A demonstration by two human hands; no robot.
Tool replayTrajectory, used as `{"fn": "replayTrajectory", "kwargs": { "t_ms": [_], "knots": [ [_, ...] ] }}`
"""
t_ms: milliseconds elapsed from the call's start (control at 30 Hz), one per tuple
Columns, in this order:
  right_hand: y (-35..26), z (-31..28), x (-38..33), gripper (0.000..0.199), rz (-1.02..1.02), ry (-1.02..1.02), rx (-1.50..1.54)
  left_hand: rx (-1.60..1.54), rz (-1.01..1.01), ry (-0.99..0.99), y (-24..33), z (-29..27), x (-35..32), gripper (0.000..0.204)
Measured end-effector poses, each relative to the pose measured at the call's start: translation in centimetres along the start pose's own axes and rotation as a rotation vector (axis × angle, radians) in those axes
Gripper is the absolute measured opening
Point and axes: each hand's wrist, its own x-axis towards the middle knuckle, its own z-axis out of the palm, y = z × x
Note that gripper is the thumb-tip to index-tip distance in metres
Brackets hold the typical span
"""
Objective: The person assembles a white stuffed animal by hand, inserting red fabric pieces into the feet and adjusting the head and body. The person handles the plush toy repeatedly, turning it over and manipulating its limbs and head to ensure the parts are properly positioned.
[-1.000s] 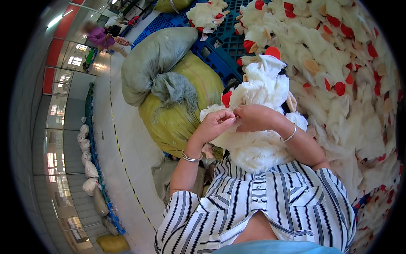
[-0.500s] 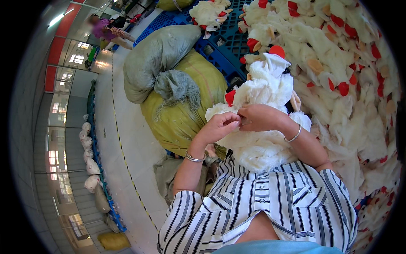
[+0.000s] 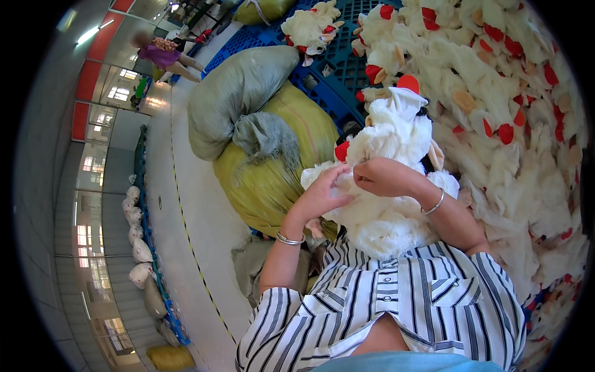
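Observation:
A fluffy white plush piece [image 3: 396, 139] lies over my lap and chest, with a red flap at its top, another red patch on its left side and a beige ear-like piece on its right. My left hand [image 3: 325, 191] rests against its left side, thumb and fingers parted, with nothing visible between them. Close beside it, my right hand [image 3: 385, 178] is closed over the middle of the plush, fingertips pinched together. Whatever sits in that pinch is too small or hidden to make out.
A large heap of similar white plush pieces [image 3: 489, 118] fills the right side. Stuffed grey-green [image 3: 238, 93] and yellow-green sacks [image 3: 279, 180] stand left of my hands, near blue plastic pallets [image 3: 344, 53]. A person [image 3: 164, 56] is far off at the upper left; white bags [image 3: 141, 250] line the wall.
My hands, touching before, have drawn slightly apart. The left thumb has spread from its fingers, and the right hand has curled tighter. The far person has changed posture.

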Motion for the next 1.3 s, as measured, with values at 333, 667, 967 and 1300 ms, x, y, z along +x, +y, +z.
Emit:
{"fn": "replayTrajectory", "kwargs": {
  "t_ms": [333, 667, 967, 1300],
  "knots": [
    [-0.6, -2.1, -1.0, 0.011, -0.004, 0.114, 0.165, 0.136, 0.057, 0.138, -3.9, -0.7, -0.5, 0.055],
    [-0.9, -2.9, -1.6, 0.012, 0.022, 0.137, 0.255, 0.031, 0.057, 0.221, -3.8, -1.3, -1.0, 0.048],
    [-0.5, -2.5, -1.5, 0.009, 0.006, 0.113, 0.241, 0.075, 0.038, 0.121, -4.0, -1.1, -1.4, 0.064],
    [-0.7, -2.5, -1.6, 0.010, 0.002, 0.095, 0.233, 0.079, 0.045, 0.090, -3.0, -1.1, -1.4, 0.059]
  ]
}}
